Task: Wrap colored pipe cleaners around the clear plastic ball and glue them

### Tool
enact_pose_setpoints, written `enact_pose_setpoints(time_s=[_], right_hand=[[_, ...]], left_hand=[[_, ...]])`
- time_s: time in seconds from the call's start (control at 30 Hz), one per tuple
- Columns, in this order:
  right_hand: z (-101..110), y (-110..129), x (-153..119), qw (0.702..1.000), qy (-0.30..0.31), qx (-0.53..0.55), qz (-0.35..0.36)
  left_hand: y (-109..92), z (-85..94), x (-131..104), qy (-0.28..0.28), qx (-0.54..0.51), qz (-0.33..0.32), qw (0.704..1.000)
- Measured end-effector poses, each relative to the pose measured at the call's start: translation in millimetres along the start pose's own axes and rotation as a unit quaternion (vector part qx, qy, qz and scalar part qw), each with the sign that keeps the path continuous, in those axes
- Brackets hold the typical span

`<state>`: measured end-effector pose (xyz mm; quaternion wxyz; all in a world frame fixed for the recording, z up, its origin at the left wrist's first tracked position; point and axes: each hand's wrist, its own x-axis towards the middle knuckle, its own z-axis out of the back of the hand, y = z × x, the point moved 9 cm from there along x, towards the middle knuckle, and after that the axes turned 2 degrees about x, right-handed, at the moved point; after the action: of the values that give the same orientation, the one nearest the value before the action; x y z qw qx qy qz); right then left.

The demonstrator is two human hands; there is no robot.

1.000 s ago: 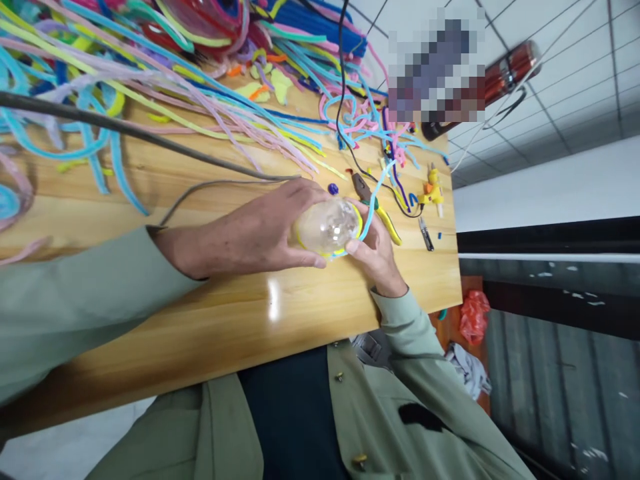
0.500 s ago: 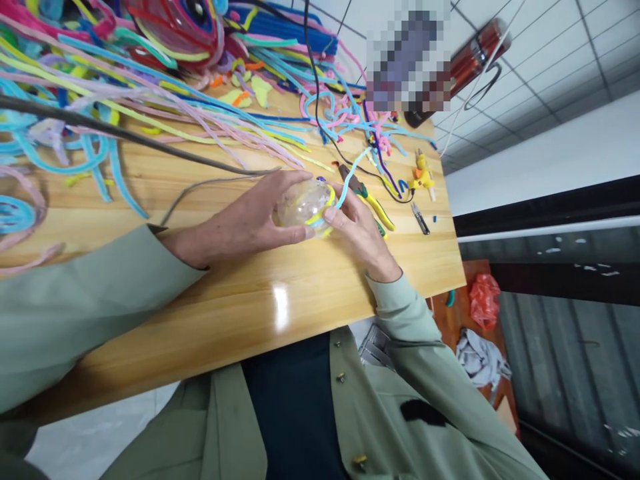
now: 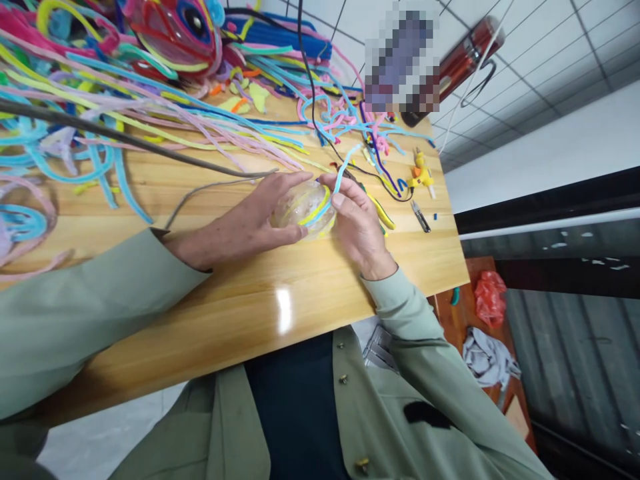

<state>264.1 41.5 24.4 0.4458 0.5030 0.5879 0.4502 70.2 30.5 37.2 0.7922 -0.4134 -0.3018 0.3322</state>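
Observation:
A clear, rounded plastic piece [image 3: 295,203], like a transparent ball or bottle, lies between my hands above the tabletop, with yellow strips round it. My left hand [image 3: 260,217] grips its left side, thumb below and fingers over the top. A light-blue pipe cleaner [image 3: 342,172] runs along the yellow strip and stands up past the right side. My right hand [image 3: 357,217] pinches this pipe cleaner between thumb and fingers, close against the plastic. Behind the right hand lie pliers with yellow-green handles [image 3: 381,210], partly hidden.
Many coloured pipe cleaners [image 3: 200,110] spread across the back and left of the wooden table [image 3: 240,293]. At right lie a yellow glue gun [image 3: 421,175] and small snips [image 3: 421,217]. A red thermos [image 3: 463,63] stands at the back. Dark cables [image 3: 150,143] cross the table.
My right fingers have shifted up along the light-blue pipe cleaner and now pinch it nearer the top of the plastic piece. More of the yellow strip shows. My left hand keeps its hold.

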Motion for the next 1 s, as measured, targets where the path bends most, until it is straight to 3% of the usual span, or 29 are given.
enact_pose_setpoints(time_s=[0.33,0.67,1.0], right_hand=[[-2,-13,3,1.0,0.021,-0.003,-0.001],[-9,0,-4,0.997,0.042,-0.067,0.024],[-11,2,-2,0.995,0.02,-0.094,0.037]], left_hand=[[0,1.8,1,-0.033,-0.049,0.017,0.998],[-1,3.1,4,-0.037,-0.061,0.033,0.997],[7,2.2,6,-0.03,-0.087,0.023,0.995]])
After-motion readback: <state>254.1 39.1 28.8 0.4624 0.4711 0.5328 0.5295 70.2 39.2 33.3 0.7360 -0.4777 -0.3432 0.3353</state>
